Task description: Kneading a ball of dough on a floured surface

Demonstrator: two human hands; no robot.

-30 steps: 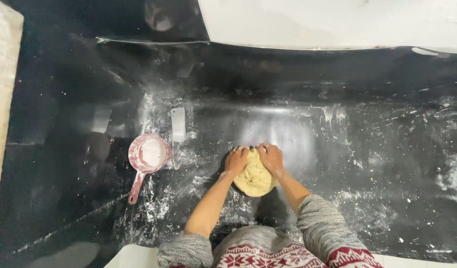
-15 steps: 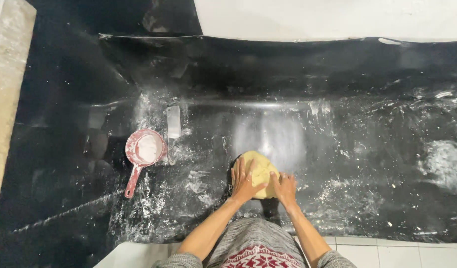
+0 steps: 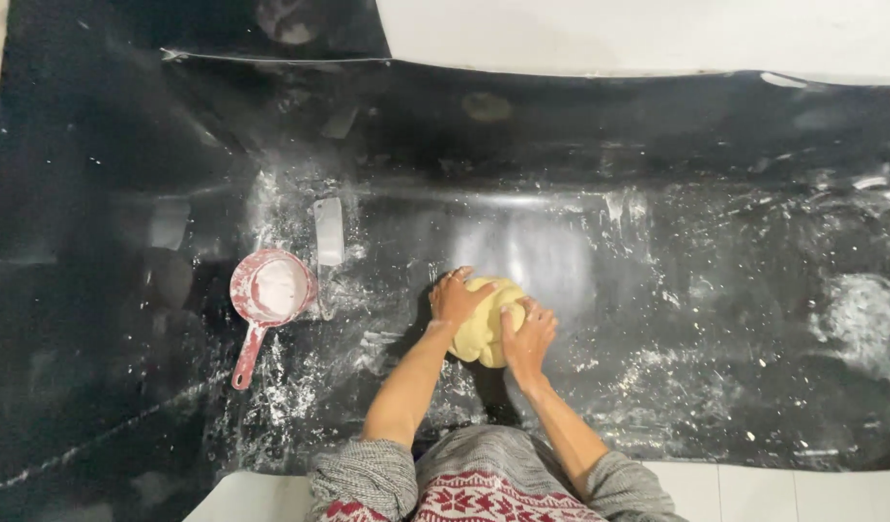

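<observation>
both hands were on the dough. left hand lay on its upper left side with the fingers spread and bent over the top, and right hand pressed against its right side, fingers also curved around it. neither hand was closed into a fist; they cupped the lump from two sides.

the dough sat on the black worktop, close to the near edge, just in front of the person's body. it was a pale yellow, rounded lump, and it looked soft and a bit heavy for its size, giving under the fingers. its surface seemed rather dry, because white flour was scattered all around, so probably it was not very sticky. it would be best held from the sides or from under, with whole palms.

its long axis seemed to run from upper left to lower right, but it had no clear pointing end.

a red measuring cup with flour stood well apart to the left, beside a scraper.
</observation>
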